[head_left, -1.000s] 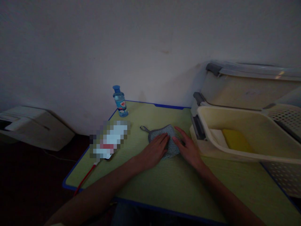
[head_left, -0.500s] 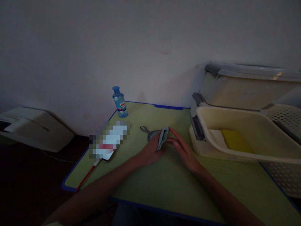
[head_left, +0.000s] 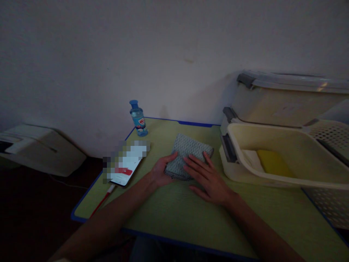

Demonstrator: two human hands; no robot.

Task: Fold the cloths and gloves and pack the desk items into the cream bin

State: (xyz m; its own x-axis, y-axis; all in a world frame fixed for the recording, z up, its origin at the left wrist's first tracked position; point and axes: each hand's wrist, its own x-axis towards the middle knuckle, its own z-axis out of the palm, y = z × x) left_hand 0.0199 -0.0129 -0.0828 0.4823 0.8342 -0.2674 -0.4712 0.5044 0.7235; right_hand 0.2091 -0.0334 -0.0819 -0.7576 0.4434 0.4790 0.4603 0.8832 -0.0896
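A grey-white, coarse-knit cleaning cloth (head_left: 188, 145), folded or padded into a rough square with a dark speckled edge, is in front of me above the table. My left hand (head_left: 161, 173) grips it at the left side, thumb on top and the other fingers underneath. Across its right half lies my right hand (head_left: 208, 180), fingers spread and resting flat on the top face. The fingers under the cloth are mostly hidden.
On the yellowish, blue-edged table (head_left: 163, 225) stand a blue bottle (head_left: 139, 120) at back left and a phone (head_left: 128, 169) with a red cable (head_left: 100, 203). To the right, a cream basket (head_left: 237, 171) holds a yellow item (head_left: 274, 163) and a white one; another bin (head_left: 283, 103) stands behind.
The cloth has turned from edge-on to face-up, its broad side now showing. My right hand has come from beside it to lie on top; its hanging loop is out of sight.
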